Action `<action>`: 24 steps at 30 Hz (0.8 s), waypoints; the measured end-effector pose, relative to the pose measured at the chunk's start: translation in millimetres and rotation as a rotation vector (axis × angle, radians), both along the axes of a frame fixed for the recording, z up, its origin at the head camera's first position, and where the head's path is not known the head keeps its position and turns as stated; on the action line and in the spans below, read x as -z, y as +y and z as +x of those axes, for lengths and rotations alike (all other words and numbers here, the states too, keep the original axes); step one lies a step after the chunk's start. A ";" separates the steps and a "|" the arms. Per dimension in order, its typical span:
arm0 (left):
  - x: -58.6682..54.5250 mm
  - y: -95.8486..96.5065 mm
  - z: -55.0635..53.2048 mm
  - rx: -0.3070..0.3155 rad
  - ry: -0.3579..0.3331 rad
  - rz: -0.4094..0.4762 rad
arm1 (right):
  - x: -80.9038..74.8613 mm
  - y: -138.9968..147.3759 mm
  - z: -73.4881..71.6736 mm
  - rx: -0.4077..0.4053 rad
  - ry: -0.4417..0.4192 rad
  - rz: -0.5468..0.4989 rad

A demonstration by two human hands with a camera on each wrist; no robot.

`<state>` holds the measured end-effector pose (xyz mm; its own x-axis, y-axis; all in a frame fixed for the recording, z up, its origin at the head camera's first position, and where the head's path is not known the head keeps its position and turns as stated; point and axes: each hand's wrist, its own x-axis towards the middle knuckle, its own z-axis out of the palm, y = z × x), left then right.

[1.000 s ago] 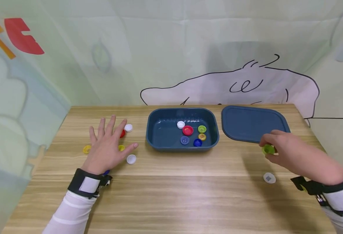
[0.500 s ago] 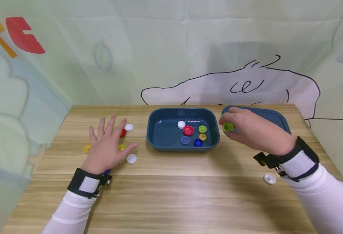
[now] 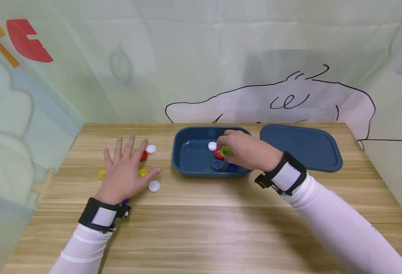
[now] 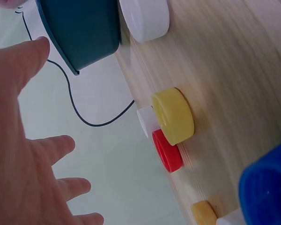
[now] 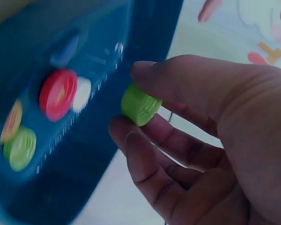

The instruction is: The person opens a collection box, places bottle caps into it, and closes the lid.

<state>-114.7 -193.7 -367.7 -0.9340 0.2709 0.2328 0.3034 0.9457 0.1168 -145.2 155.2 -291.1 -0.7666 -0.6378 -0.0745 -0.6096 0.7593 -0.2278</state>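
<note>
My right hand (image 3: 250,149) pinches a green bottle cap (image 5: 141,104) between thumb and fingertips, over the right part of a dark blue tub (image 3: 187,173). Inside the tub lie a red cap (image 5: 58,95), a white cap (image 3: 212,146), blue caps and, in the right wrist view, another green cap (image 5: 20,148) and an orange-yellow one (image 5: 11,122). My left hand (image 3: 122,175) is spread flat with straight fingers above several loose caps. Around it are a yellow cap (image 4: 173,116), a red cap (image 4: 167,151) and a blue cap (image 4: 267,187), partly hidden by the hand in the head view.
A flat dark blue lid (image 3: 302,147) lies on the wooden table (image 3: 187,228) right of the tub. White caps sit near the left hand, one (image 3: 154,186) by the thumb and one (image 3: 151,149) farther back. Behind the table hangs a printed cloth (image 3: 201,68).
My right hand has carried the green cap leftward from the table's right side, past the lid, to above the tub. My left hand has stayed in place.
</note>
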 end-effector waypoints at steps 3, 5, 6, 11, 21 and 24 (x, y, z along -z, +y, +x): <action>0.4 -0.7 0.2 0.001 0.000 0.002 | 8.8 -14.7 -4.5 -0.053 -0.016 -0.008; 1.0 -1.5 0.4 0.000 0.000 0.002 | 13.6 -22.5 -5.9 -0.084 -0.031 -0.008; 1.4 -2.0 0.5 -0.001 0.000 0.002 | 15.9 -25.5 -6.4 -0.097 -0.034 -0.009; 2.9 -3.3 0.9 0.000 0.003 0.006 | 21.2 -31.6 -6.5 -0.124 -0.038 -0.012; 1.8 -3.5 1.6 0.003 0.012 0.020 | 2.4 -15.4 -0.3 -0.029 -0.004 0.008; 1.8 -3.8 1.8 -0.001 0.009 0.018 | -6.3 -5.6 5.0 0.000 0.016 0.007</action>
<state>-112.9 -197.5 -369.4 -0.9322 0.2652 0.2464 0.3033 0.9438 0.1314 -140.2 149.7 -284.8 -0.7677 -0.6373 -0.0668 -0.6132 0.7609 -0.2122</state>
